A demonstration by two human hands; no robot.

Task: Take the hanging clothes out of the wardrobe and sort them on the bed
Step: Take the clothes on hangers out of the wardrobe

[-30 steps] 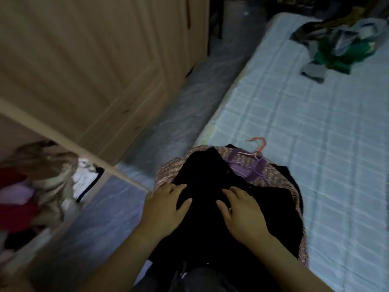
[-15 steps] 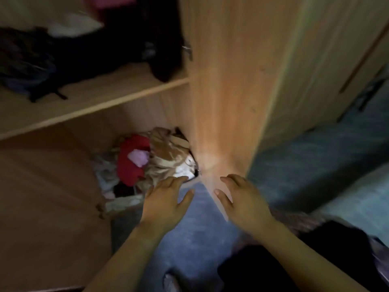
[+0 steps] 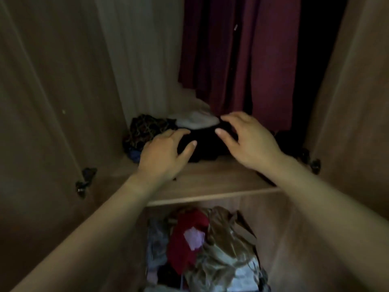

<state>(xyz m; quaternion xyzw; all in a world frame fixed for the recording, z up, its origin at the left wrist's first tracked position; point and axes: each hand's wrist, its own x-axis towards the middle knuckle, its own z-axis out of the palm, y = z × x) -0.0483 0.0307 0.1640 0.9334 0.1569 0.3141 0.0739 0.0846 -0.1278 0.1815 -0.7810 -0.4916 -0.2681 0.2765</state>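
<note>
Straight down — maroon garment (image 3: 242, 60), long axis vertical, hem toward shelf (image 3: 210, 182)

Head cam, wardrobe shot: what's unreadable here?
1. Hanger and rail of the maroon garment: cut off by the top edge, head view.
2. Items in the black pile on the shelf: too dark to count; left hand and right hand cover parts.
3. Whether the fingers touch that pile: dark, blurred.
4. Space right of the maroon garment: pure shadow.
5. The lower heap: cut by bottom edge.
</note>
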